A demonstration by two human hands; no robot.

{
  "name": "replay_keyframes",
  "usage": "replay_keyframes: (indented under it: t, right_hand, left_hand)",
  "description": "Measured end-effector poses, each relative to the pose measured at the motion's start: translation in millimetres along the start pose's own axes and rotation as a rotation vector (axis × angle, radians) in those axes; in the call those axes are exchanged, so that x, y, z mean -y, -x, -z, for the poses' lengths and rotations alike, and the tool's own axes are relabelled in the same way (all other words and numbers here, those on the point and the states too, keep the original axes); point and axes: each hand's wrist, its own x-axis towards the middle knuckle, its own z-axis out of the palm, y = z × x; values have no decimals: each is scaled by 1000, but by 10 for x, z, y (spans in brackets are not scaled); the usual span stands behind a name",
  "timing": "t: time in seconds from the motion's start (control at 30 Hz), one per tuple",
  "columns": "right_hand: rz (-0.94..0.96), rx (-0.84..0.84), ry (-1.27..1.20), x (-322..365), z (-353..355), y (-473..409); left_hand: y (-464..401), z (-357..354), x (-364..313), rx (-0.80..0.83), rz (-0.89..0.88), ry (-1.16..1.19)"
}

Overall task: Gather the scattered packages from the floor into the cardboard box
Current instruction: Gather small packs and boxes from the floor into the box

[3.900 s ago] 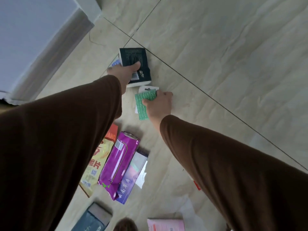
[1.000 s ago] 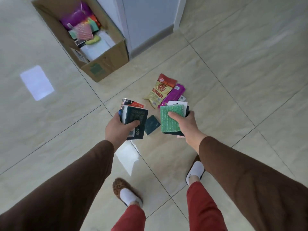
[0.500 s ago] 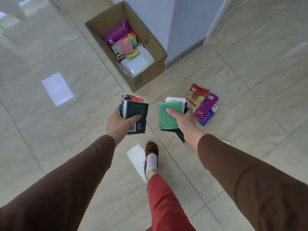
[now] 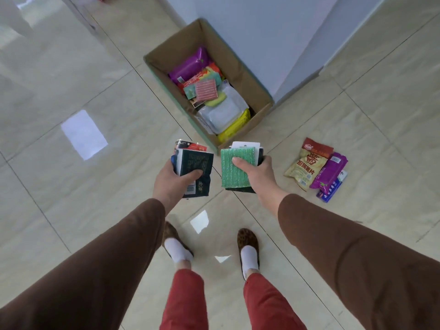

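Currently, stage: carrying two handfuls toward the box; nothing is dropping in yet.
Left hand (image 4: 170, 182): gripping a dark green packet (image 4: 196, 171) at frame centre, thumb pressing across its face, fingers clamped behind; more packets, one with a red edge, are stacking behind it.
Right hand (image 4: 256, 176): pinching a green scrubbing pad (image 4: 232, 169) on top of a dark packet, thumb lying over the pad, fingers curling underneath.
Cardboard box (image 4: 259, 88): sitting open on the floor, upper centre of frame, beside a wall corner; already holding a purple pouch (image 4: 189, 66), a pink pad, clear-wrapped and yellow packs.
Still lying out: a yellow snack bag (image 4: 307, 164), a purple packet (image 4: 329, 172) and a blue box (image 4: 332, 185), clustering at centre right, just beside the box.
Progress, my estimate: well past half; both handfuls and that cluster are remaining.
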Motion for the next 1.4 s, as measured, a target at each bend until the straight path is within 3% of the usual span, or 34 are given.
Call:
replay_keyframes:
  t: [0.5, 0.9, 1.1, 1.4]
  right_hand:
    - [-45, -250, -189, 979, -1599, -466]
    - [-119, -464, -342, 1518, -1733, -1323]
    - [-118, -539, -387, 1599, -1738, -1758]
    - [-278, -613, -155, 1548, -1932, -1741]
  left_hand:
    - [-1574, 1492, -1017, 191, -88, -197]
    - [-2837, 1112, -2098, 312, -253, -383]
    - [-3286, 750, -2515, 377, -383, -615]
    - [-3571, 672, -2447, 523, -446, -932]
